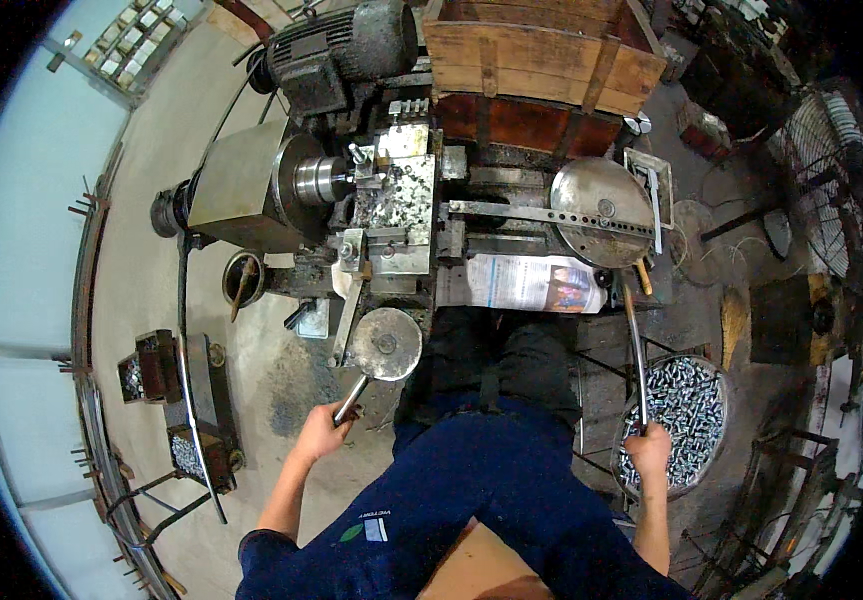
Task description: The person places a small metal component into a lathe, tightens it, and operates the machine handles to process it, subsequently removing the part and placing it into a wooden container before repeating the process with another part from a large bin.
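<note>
My left hand (pixel 320 432) is closed around the end of a short lever (pixel 350 400); that lever runs up to a round steel wheel (pixel 386 343) at the near side of the lathe (pixel 392 215); my fingers wrap it fully, thumb side toward the machine. My right hand (pixel 649 447) is clenched on the lower end of a long rod (pixel 635 350); the rod rises almost straight up the picture to a larger steel disc (pixel 602 210) on the right of the lathe, and a perforated flat bar (pixel 542 214) lies across that disc. Just behind my right hand sits a round basket (pixel 687 415) full of small shiny metal pieces; my knuckles overlap its left rim. A chuck (pixel 320 180) with a bright stub shows left of the carriage; a folded newspaper (pixel 537 283) lies on the front of the bed, between the two handles; a wooden crate (pixel 542 55) stands behind the machine; a fan (pixel 837 195) is off to my right.
</note>
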Demonstrator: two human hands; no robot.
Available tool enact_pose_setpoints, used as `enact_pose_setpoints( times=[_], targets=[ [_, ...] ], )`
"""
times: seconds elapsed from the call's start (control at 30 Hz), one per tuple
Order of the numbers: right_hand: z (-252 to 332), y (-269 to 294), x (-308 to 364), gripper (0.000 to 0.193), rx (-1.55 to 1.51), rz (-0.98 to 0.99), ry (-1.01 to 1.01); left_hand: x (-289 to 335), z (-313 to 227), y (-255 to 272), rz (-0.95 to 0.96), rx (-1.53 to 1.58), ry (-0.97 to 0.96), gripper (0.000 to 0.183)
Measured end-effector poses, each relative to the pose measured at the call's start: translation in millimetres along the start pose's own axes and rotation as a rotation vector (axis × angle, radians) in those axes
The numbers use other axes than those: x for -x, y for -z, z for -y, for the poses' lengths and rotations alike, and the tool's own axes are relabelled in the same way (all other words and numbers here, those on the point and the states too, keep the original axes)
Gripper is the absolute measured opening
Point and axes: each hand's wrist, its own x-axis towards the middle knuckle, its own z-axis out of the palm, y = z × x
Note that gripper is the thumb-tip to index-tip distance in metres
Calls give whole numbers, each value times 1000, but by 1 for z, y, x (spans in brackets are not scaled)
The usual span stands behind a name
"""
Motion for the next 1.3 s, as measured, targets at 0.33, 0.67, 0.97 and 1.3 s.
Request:
enact_pose_setpoints(
  times=[0.33,0.67,0.97,1.3],
  targets=[
    [24,1,14,21,-98,52,-2,-3,-1,-3,-18,42,31,28],
    [-22,29,-43,25,325,23,-21,1,3,12,217,192,101,31],
    [-50,94,-220,42,641,-206,-356,-122,123,74,-223,-41,102,32],
    [19,57,-138,59,415,-541,152,-207,179,76,-314,-729,189,44]
  ],
)
